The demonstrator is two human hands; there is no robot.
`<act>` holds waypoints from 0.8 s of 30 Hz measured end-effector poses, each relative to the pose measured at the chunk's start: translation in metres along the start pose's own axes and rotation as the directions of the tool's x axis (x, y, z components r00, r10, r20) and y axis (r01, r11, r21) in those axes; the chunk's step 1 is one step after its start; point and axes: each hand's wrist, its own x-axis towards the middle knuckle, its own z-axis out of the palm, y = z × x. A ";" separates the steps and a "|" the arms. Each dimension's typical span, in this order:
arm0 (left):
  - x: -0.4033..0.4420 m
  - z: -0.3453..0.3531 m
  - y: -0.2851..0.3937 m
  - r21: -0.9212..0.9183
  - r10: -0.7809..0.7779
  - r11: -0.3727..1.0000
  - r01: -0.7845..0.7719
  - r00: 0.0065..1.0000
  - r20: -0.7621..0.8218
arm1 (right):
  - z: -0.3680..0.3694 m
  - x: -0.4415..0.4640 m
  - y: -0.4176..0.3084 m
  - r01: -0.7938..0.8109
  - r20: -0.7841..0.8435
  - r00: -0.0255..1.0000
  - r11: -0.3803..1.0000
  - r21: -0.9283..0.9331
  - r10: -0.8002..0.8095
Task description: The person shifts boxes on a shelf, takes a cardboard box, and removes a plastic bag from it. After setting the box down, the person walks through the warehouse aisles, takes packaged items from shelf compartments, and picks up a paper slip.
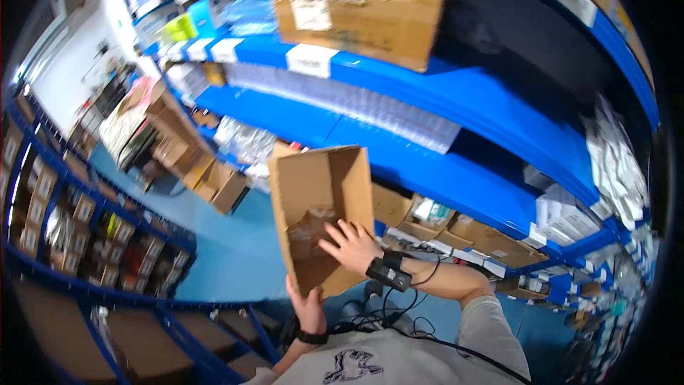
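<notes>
While the left hand (309, 311) clamps the box (308, 182), the right hand (355, 249), grip apart, partly hides blurry plastic (311, 225).

floor (221, 257): blue | shelving (491, 103): blue, left and right | far wall (63, 89): white

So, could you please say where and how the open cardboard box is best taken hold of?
I'd suggest gripping the cardboard box by its long side walls, one hand on each, coming from the wearer's end: it looks longer than wide, and its thin walls stand around an opening facing the camera. The left hand holds the near end.
</notes>
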 end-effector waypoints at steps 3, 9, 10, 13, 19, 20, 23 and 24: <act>0.001 -0.005 -0.025 0.032 0.115 0.993 -0.114 0.993 -0.014 | 0.039 0.007 -0.023 0.013 0.379 0.926 1.000 -0.008 -0.009; 0.027 0.011 -0.076 0.055 0.215 0.976 -0.212 0.975 -0.060 | 0.099 0.039 -0.024 0.015 0.492 0.870 0.999 0.036 -0.031; 0.026 0.013 -0.081 0.050 0.187 0.982 -0.184 0.980 -0.071 | 0.113 0.042 -0.016 -0.018 0.388 0.922 0.999 0.027 0.006; 0.029 0.013 -0.091 0.144 0.243 0.962 -0.234 0.969 -0.050 | 0.170 0.031 0.006 -0.115 0.338 0.936 0.993 0.035 0.096; 0.037 0.027 -0.081 0.101 0.221 0.973 -0.208 0.964 -0.147 | 0.200 0.041 0.020 -0.281 0.663 0.749 0.893 0.352 -0.026; 0.040 0.024 -0.082 0.096 0.208 0.976 -0.194 0.963 -0.169 | 0.204 0.044 0.020 -0.306 0.697 0.715 0.870 0.387 -0.059; 0.051 0.010 -0.080 0.121 0.227 0.972 -0.203 0.945 -0.237 | 0.193 0.066 0.005 -0.120 0.631 0.767 0.941 0.317 -0.115; 0.053 0.008 -0.072 0.081 0.206 0.978 -0.190 0.939 -0.275 | 0.187 0.073 -0.002 -0.066 0.612 0.780 0.956 0.286 -0.129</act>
